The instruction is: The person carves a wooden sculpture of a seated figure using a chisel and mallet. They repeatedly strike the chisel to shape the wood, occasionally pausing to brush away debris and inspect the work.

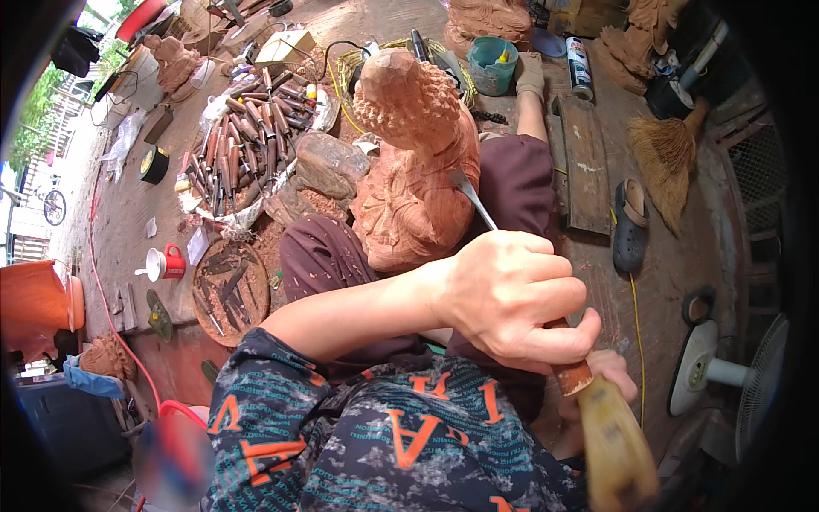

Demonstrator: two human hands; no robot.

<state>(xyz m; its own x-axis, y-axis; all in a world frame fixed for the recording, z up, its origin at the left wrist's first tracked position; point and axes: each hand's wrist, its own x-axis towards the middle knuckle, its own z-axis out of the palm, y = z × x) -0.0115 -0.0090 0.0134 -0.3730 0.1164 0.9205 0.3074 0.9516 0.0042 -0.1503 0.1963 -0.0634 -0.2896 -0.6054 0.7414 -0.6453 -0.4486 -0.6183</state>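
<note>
A carved reddish-wood figure (418,192) with a knobbly, curl-covered head stands between my legs. My left hand (520,294) reaches across my body, its fingers wrapped round the wooden handle of a chisel (479,205). The metal blade slants up and left, and its flared tip rests on the figure's right side. At the handle's butt end is the pale wooden head of a mallet (618,444), slightly blurred. Partly hidden behind it, my right hand (612,374) is closed, apparently around the mallet's handle, which is out of sight.
Many wooden-handled carving tools (247,141) lie heaped at the left, near a round board of blades (230,290) and a red-and-white mug (166,263). To the right are a plank (584,166), a dark clog (631,230), a straw broom (665,162) and a fan (759,384).
</note>
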